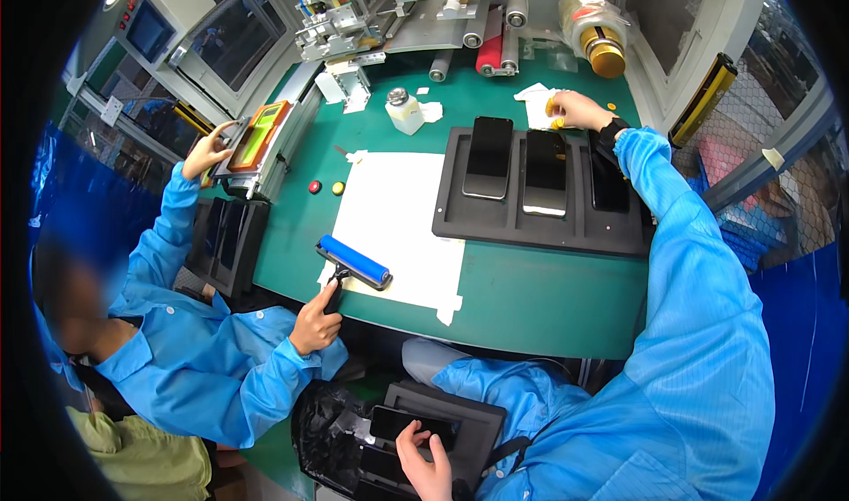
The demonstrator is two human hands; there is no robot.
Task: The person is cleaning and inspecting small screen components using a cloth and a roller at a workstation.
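Observation:
My right hand (584, 112) reaches to the far side of the bench, yellow covers on its fingertips. Its fingers are curled onto a white wipe (538, 112). Below it, a black foam tray (504, 225) holds three dark phones: a left phone (487, 158), a middle phone (544, 174) and a right phone (608, 178), partly under my wrist. Low in front of me, my left hand (424, 458) lies over a dark phone (389, 423), thumb and fingers apart. That phone sits in another black tray (482, 413) by my lap.
At left, a co-worker grips a blue roller (354, 260) above a white sheet (398, 200) and touches an orange-framed fixture (258, 137). A bottle (404, 112) stands behind. A roller machine (451, 23) lines the back; a black bag (332, 439) hangs beside my tray.

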